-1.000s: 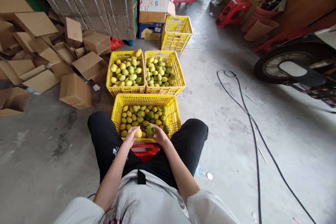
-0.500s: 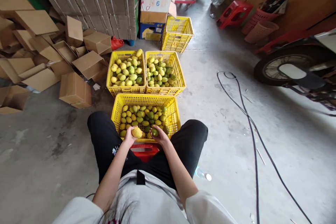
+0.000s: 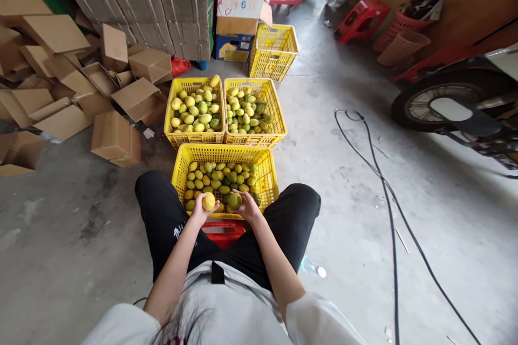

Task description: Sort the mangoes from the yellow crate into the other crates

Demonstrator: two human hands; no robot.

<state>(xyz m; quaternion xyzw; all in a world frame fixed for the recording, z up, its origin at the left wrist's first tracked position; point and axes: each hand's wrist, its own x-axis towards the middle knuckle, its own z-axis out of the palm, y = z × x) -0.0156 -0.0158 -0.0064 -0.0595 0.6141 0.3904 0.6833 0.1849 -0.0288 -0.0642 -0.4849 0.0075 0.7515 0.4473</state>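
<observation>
A: The round yellow fruit (image 3: 209, 201) sits in the left hand (image 3: 201, 209), fingers curled under and around it, thumb side towards the body, so it is gripped from below and held just above the near rim of the nearest yellow plastic crate (image 3: 264, 172).

B: And the other hand?

A: The right hand (image 3: 246, 206) grips a round green fruit (image 3: 235, 200) the same way, fingers wrapped about it. The two fruits are just beside each other, with a small gap between the two sets of fingertips.

B: What lies just beyond the fingers?

A: The heap of green and yellow fruit (image 3: 218, 179) filling that crate. Below the wrists, towards the body, a red plastic stool (image 3: 223, 232) shows between the person's black trousers.

B: Farther out?

A: Past the near crate, two more yellow crates stand side by side and touch it. The one ahead of the left fingers (image 3: 193, 112) holds larger, mostly yellow fruit; the one ahead of the right fingers (image 3: 253, 111) holds smaller fruit, greener and mixed. Beyond those stands another yellow crate (image 3: 273, 51); I cannot tell what is in it.

B: To the sides?

A: Well left of the left hand lie loose brown cardboard boxes (image 3: 115, 139) on the grey concrete floor (image 3: 343, 210). Well right of the right hand a black cable (image 3: 388, 194) trails across the floor, and farther right is a motorbike wheel (image 3: 441, 102).
</observation>
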